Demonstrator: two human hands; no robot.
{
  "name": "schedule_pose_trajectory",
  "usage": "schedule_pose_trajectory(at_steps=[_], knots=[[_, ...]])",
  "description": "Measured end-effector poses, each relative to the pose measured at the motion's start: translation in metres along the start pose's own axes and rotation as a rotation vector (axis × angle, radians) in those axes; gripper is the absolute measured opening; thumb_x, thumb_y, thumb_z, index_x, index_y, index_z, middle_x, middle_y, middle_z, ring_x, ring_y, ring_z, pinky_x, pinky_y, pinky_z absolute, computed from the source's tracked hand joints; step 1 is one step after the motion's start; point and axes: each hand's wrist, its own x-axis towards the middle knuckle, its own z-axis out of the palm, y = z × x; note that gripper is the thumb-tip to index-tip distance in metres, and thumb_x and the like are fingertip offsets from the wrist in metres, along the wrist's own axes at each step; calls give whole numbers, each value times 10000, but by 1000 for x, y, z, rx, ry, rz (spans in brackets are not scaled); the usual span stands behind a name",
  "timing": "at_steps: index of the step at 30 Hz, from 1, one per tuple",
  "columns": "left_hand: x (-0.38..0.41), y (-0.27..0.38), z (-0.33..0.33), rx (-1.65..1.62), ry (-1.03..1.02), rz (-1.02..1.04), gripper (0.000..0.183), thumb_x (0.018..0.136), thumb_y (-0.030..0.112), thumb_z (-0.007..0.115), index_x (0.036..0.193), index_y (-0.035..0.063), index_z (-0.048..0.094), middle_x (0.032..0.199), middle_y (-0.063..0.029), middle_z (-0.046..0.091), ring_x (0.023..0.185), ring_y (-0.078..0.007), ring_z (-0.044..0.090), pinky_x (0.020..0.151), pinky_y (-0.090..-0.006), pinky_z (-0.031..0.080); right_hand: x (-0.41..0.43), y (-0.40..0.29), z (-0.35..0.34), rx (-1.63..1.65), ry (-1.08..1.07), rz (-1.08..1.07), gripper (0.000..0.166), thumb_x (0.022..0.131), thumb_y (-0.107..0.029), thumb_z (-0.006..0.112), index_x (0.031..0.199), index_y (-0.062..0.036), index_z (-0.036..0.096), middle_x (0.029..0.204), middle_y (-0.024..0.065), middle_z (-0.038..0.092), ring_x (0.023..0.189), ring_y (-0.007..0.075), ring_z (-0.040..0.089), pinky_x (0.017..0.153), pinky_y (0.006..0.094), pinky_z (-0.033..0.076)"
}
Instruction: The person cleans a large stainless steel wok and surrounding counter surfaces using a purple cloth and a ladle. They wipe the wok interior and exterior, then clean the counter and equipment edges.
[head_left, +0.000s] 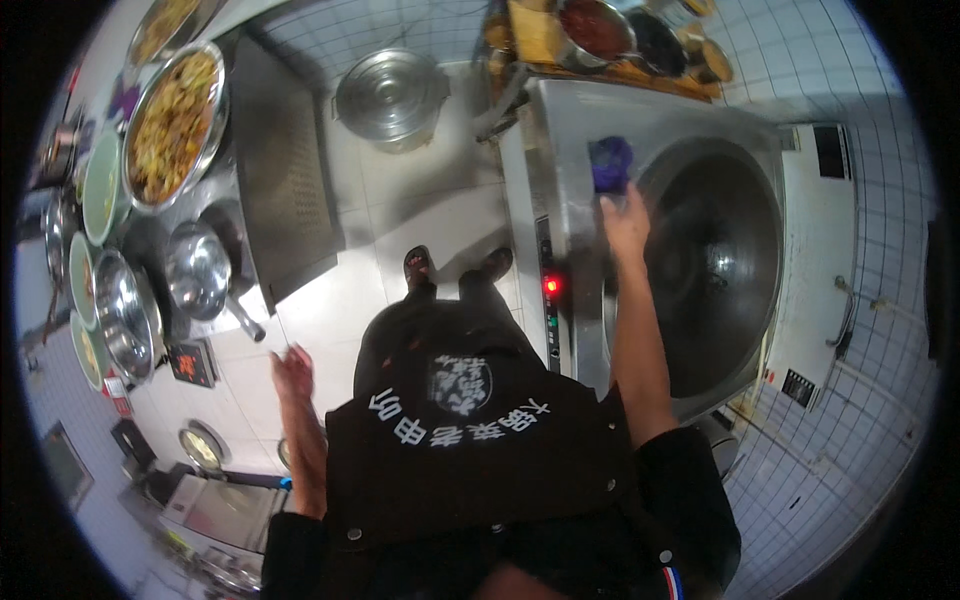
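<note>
My right hand (626, 221) reaches over the steel cooker top (566, 120), its fingertips at a bunched purple cloth (612, 163). Whether the fingers grip the cloth or only touch it is not plain. Just right of that hand, a large round wok (709, 270) is set into the cooker, its dark inside bare of food. My left hand (292, 371) hangs over the tiled floor, slightly blurred, with its fingers partly curled; I cannot tell if it holds anything. Close above it is the handle end of a steel ladle (199, 270) that lies on the left counter.
On the left counter stand a steel basin of cooked food (171, 127), green bowls (103, 187) and an empty steel bowl (126, 311). A lidded steel pot (390, 97) is on the floor ahead. Seasoning containers (596, 30) line the cooker's far edge. A red light (552, 285) glows on its front panel.
</note>
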Motion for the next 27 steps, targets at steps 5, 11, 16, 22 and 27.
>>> schedule_pose_trajectory(at_steps=[5, 11, 16, 22, 27], knots=[[-51, -81, 24, 605, 47, -61, 486, 1033, 440, 538, 1225, -6, 541, 1097, -138, 646, 864, -232, 616, 770, -357, 543, 69, 37, 19, -45, -67, -117, 734, 819, -195, 747, 1485, -162, 441, 1227, 292, 602, 1090, 482, 604, 917, 512, 504], [-100, -135, 150, 1228, -109, 178, 522, 1000, 375, 607, 1330, -25, 546, 1142, -183, 677, 928, -230, 667, 808, -343, 573, 104, 42, 5, 347, 110, -75, 256, 886, -160, 715, 1119, -55, 711, 959, 152, 723, 819, 309, 694, 783, 365, 557], [-105, -215, 281, 1331, -453, 293, 454, 1002, 338, 620, 1252, -40, 600, 1121, -172, 688, 959, -231, 678, 834, -344, 565, 78, 62, -70, 776, 123, 2, 230, 932, -117, 699, 1138, -16, 702, 896, 30, 686, 786, 82, 598, 751, 248, 509], [-141, -344, 411, 1529, -1085, 192, 500, 1038, 293, 559, 1394, -54, 510, 1143, -155, 700, 965, -197, 688, 859, -314, 556, 40, 35, -87, 679, 99, -181, 177, 889, -134, 729, 1034, -34, 712, 1072, 107, 671, 954, 201, 627, 863, 315, 499], [-108, -359, 434, 1739, -1183, 83, 489, 1062, 330, 514, 1411, -12, 503, 1154, -167, 693, 982, -229, 696, 883, -352, 559, -11, -23, 12, 136, -190, -193, 131, 890, -202, 649, 932, -90, 703, 1406, 134, 551, 1382, 372, 431, 1148, 567, 330]])
